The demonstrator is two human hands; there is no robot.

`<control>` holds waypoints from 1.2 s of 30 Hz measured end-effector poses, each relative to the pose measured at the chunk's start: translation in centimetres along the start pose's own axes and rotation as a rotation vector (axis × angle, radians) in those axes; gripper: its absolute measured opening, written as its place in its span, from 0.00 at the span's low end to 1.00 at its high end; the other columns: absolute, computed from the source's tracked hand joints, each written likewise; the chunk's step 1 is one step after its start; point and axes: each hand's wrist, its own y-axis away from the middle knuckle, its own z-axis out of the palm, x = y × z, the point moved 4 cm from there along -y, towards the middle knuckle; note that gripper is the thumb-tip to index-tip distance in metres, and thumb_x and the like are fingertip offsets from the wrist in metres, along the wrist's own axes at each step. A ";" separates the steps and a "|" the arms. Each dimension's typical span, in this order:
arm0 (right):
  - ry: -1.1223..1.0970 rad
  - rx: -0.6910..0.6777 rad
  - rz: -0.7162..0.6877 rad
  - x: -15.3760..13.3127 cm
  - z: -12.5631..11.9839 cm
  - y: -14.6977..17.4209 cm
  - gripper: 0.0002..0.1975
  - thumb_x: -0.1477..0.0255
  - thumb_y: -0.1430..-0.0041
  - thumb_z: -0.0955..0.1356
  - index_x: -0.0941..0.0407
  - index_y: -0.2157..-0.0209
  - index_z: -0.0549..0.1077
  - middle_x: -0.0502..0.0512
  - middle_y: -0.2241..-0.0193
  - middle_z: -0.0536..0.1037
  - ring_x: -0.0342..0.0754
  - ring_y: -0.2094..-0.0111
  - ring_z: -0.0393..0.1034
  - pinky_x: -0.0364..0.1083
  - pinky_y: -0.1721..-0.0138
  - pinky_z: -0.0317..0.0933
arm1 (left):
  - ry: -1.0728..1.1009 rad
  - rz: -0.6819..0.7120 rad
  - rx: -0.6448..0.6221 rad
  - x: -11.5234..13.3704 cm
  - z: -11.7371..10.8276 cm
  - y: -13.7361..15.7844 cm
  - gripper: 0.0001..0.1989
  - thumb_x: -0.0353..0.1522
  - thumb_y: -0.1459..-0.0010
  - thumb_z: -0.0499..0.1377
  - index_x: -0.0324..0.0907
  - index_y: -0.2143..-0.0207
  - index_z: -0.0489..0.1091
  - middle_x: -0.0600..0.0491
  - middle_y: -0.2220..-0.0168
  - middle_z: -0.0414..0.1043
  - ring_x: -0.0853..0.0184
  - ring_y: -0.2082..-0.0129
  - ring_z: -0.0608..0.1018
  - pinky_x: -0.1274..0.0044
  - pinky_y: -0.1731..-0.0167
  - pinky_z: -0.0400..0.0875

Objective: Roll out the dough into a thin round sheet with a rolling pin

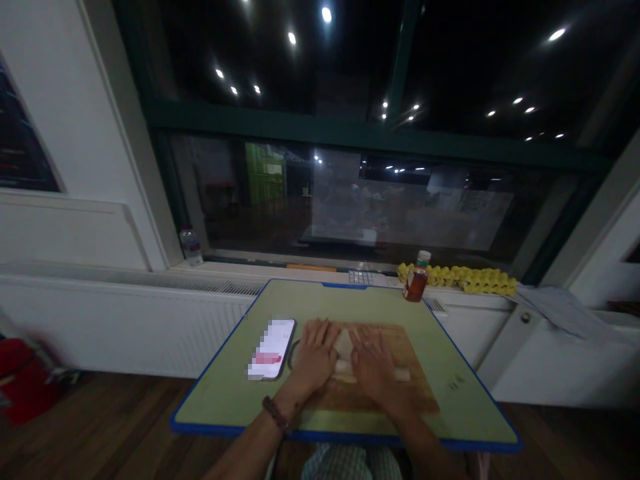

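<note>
My left hand (316, 353) lies palm down with its fingers stretched forward, over the left part of a pale rolling pin (345, 367). My right hand (373, 360) rests likewise on the pin's right part, fingers extended and slightly blurred. The pin's right end sticks out past that hand. Between the hands a flat, pale sheet that looks like dough (344, 343) shows just beyond the pin. Beneath all this is a wooden cutting board (420, 393); its left side is mostly hidden by my left hand and forearm.
A lit phone (273, 350) lies on the green table (225, 393), left of the board. A bottle of reddish-brown liquid (416, 279) stands at the back right. On the windowsill are yellow egg cartons (465, 279) and a clear bottle (191, 245). A red bucket-like container (25, 380) stands at far left.
</note>
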 end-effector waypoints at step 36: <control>0.069 -0.106 0.039 -0.8 -0.3 -2.5 0.25 0.71 0.34 0.53 0.57 0.40 0.65 0.57 0.37 0.60 0.54 0.33 0.42 0.59 0.35 0.30 | 0.017 -0.113 -0.005 -0.4 0.4 -1.6 0.27 0.33 0.36 0.45 0.41 0.34 0.51 0.42 0.33 0.48 0.51 0.33 0.50 0.57 0.38 0.47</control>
